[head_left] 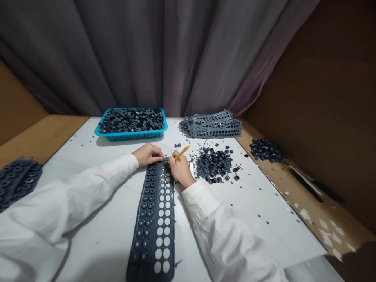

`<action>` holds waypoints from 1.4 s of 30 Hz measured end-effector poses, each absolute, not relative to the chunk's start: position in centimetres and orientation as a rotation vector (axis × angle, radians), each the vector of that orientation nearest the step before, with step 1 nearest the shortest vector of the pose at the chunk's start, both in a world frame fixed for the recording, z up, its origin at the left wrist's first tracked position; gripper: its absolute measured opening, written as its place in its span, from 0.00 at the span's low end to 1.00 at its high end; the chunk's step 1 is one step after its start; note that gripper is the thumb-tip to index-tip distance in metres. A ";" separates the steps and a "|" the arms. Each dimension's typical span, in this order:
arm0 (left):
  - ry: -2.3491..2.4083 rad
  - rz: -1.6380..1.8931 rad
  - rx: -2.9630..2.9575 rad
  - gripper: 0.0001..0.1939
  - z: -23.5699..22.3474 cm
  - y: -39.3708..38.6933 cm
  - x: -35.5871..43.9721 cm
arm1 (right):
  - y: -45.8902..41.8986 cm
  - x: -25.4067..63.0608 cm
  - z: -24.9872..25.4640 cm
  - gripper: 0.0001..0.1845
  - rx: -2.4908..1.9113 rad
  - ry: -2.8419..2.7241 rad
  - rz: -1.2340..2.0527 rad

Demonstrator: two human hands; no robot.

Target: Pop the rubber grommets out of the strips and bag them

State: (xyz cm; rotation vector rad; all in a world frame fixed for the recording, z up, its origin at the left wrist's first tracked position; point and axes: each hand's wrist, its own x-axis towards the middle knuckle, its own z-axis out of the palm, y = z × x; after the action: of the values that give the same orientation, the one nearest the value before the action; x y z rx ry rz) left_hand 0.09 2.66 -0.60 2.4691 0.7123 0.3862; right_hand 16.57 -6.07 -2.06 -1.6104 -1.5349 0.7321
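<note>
A long dark rubber sheet (155,219) lies lengthwise on the white table. Its left half carries paired rows of ring-shaped pieces; the right half has rows of round holes with white showing through. At its far end my left hand (147,155) is closed, fingertips pinching the edge. My right hand (182,171) grips a slim yellow pen-like tool (182,152), its lower tip down at the far end of the holes beside my left fingertips. Just right of that hand lies a loose pile of small dark rubber pieces (214,164).
A blue basket (132,135) full of dark pieces stands at the back left. Punched sheets (211,124) are stacked at back right. Another ringed sheet stack (19,178) lies far left. Dark pieces (266,150), a dark-handled tool (305,182) and white scraps sit along the right.
</note>
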 end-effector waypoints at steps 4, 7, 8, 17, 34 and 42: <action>0.822 0.424 2.360 0.13 -0.2 3.0 -0.1 | -6.1 16.6 -2.0 0.09 -1.607 -1.539 0.734; 0.857 0.387 2.284 0.15 -0.4 3.0 -0.1 | -6.1 16.6 -2.2 0.09 -1.575 -1.545 0.737; 0.866 0.378 2.258 0.16 -0.6 3.0 0.0 | -6.1 16.6 -2.3 0.09 -1.566 -1.546 0.741; 0.930 0.374 2.158 0.23 -1.2 2.7 0.5 | -5.9 16.6 -2.2 0.09 -1.541 -1.509 0.761; 0.896 0.452 2.234 0.13 1.6 1.3 0.8 | -8.4 18.3 3.1 0.16 -1.254 -1.133 0.805; 0.748 0.766 1.960 0.12 13.5 -5.5 1.3 | -18.6 17.5 1.0 0.28 -0.983 -1.133 1.407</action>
State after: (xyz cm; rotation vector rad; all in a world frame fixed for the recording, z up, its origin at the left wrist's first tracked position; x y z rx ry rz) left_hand 1.34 -5.50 13.51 1.9604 0.7483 0.7656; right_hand 17.54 -18.63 0.97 -0.9831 -1.1328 1.4075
